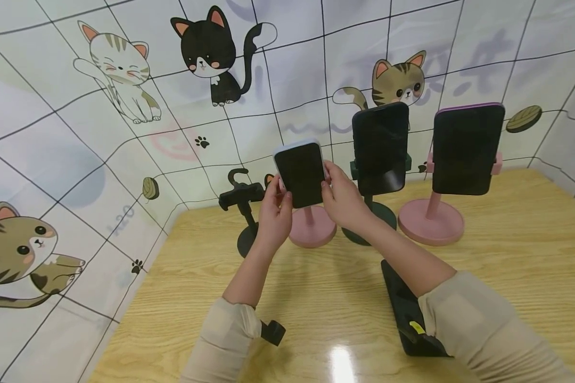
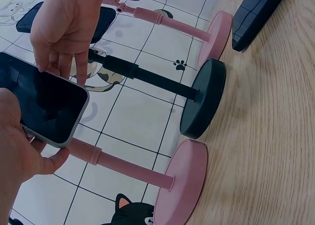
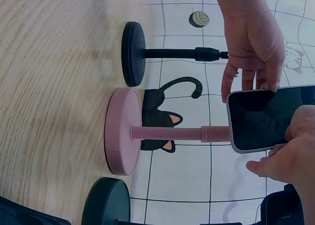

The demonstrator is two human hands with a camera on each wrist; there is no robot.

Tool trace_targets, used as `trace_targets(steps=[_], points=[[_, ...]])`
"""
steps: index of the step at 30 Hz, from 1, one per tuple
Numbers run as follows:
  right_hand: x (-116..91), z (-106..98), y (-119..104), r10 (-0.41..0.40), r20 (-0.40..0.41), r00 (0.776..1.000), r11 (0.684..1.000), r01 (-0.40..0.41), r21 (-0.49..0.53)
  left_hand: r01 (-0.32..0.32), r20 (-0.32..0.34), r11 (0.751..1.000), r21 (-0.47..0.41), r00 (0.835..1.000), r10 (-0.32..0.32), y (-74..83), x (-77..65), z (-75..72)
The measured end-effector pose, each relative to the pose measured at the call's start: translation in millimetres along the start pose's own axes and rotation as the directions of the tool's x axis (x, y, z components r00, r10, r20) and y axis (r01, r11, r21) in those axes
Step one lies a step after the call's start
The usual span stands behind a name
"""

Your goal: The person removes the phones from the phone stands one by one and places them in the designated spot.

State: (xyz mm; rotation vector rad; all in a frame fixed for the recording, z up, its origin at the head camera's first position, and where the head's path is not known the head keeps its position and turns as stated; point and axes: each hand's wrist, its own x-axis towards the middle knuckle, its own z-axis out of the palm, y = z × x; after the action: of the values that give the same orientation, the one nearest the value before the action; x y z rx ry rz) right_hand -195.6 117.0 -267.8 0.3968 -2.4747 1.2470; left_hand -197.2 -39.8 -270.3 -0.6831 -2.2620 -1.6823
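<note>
A phone with a pale frame and dark screen (image 1: pixel 301 175) stands upright at the top of a pink phone stand (image 1: pixel 312 227). My left hand (image 1: pixel 275 215) holds its left edge, thumb at the front and fingers reaching behind. On the opposite edge my right hand (image 1: pixel 344 196) grips in the same manner. In the left wrist view, the phone (image 2: pixel 44 99) lies between both hands, with the pink stem beneath it. The stand's clamp is mostly hidden behind the phone and fingers.
Left of the hands is a black stand (image 1: pixel 243 213) without a phone. To the right, a dark green stand (image 1: pixel 383 215) and another pink stand (image 1: pixel 431 222) each carry a phone. A dark flat object (image 1: pixel 407 314) lies under the right forearm. A cat-patterned sheet (image 1: pixel 297 80) hangs behind.
</note>
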Motion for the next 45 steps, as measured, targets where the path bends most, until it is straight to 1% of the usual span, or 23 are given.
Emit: trace_targets(steps=[2,8,11,16,19,22,25,27,32,38,43,45], points=[[0.2,1.0,0.6,0.005,-0.004,1.000,1.000,-0.005,0.001,-0.008,-0.003,1.000,0.008,1.000,0.008,-2.6,0.9,0.2],[-2.7,3.8,0.7,0.027,-0.008,1.000,1.000,-0.027,0.001,-0.023,-0.019,1.000,0.008,1.000,0.023,-28.1,6.9,1.6],[-4.0,4.6,0.5,0.028,-0.019,0.999,1.000,-0.028,-0.006,-0.038,-0.028,0.999,0.018,0.999,0.039,-32.5,6.4,1.5],[-5.9,4.2,1.0,0.025,-0.035,0.999,1.000,-0.025,-0.003,-0.120,-0.028,0.992,0.042,0.992,0.121,-35.7,4.1,1.5],[-6.7,3.4,1.4,0.018,-0.036,0.999,1.000,-0.019,-0.007,-0.177,-0.029,0.983,0.058,0.984,0.178,-36.8,3.0,1.9],[-7.9,2.9,1.8,0.017,-0.027,0.999,1.000,-0.018,-0.006,-0.217,-0.037,0.973,0.075,0.975,0.220,-38.4,1.8,2.2],[-9.5,2.5,2.7,0.013,-0.014,1.000,1.000,-0.013,-0.010,-0.241,-0.048,0.965,0.105,0.968,0.247,-36.7,-0.5,2.0],[-10.6,2.2,3.2,0.004,-0.012,1.000,1.000,-0.004,-0.014,-0.256,-0.055,0.957,0.134,0.963,0.265,-27.7,-3.9,1.0],[-13.1,0.4,3.0,-0.029,-0.021,0.999,0.999,0.029,-0.040,-0.277,-0.061,0.947,0.160,0.955,0.290,-4.7,-12.7,-1.2],[-15.8,-1.7,4.3,-0.070,-0.030,0.997,0.995,0.067,-0.076,-0.301,-0.055,0.943,0.142,0.949,0.311,-2.6,-14.8,-1.6],[-15.9,-1.4,4.8,-0.099,-0.026,0.995,0.992,0.097,-0.078,-0.329,-0.057,0.935,0.135,0.939,0.339,-3.4,-15.4,-4.1],[-15.5,-1.3,4.2,-0.114,-0.026,0.993,0.991,0.112,-0.079,-0.333,-0.061,0.934,0.129,0.938,0.342,-3.7,-15.4,-5.6]])
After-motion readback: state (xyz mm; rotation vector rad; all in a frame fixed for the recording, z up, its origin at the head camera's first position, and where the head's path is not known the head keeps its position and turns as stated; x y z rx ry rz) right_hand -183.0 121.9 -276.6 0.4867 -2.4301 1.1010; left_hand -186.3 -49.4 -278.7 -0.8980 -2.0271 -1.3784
